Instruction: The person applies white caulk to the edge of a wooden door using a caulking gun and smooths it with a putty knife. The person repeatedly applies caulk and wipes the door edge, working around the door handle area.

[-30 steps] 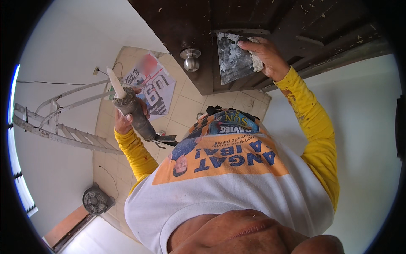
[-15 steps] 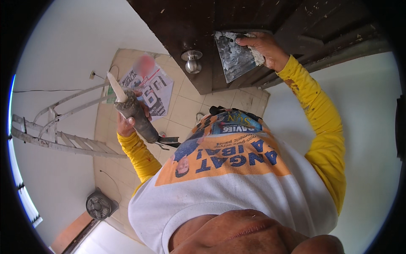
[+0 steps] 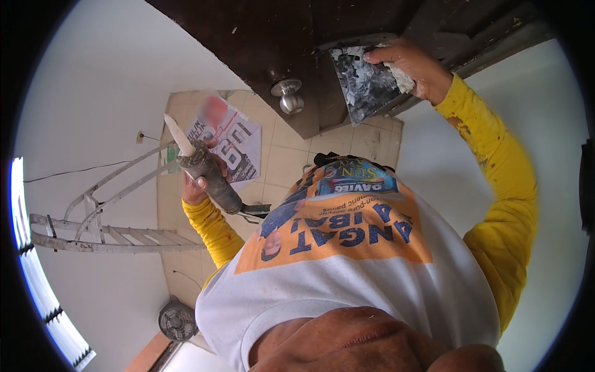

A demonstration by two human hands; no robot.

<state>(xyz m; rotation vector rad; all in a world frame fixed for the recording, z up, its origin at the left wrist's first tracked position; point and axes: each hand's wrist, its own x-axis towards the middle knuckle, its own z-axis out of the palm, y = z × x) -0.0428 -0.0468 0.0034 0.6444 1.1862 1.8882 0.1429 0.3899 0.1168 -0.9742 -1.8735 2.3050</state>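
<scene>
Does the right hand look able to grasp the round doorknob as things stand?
Probably not without freeing its grip: the right hand is holding a flat, smeared scraper. The doorknob itself looks uncovered, to the left of the scraper, with nothing visible between them.

Matt white plastic-looking nozzle point(image 3: 179, 136), rough grime-crusted caulking gun point(image 3: 214, 181), smooth scraper plate point(image 3: 364, 84) smeared with chalky residue, glossy metal doorknob point(image 3: 291, 103), dark scuffed wooden door point(image 3: 266, 46), dull metal ladder point(image 3: 87, 246), paint-stained yellow cloth sleeve point(image 3: 489, 139)
</scene>
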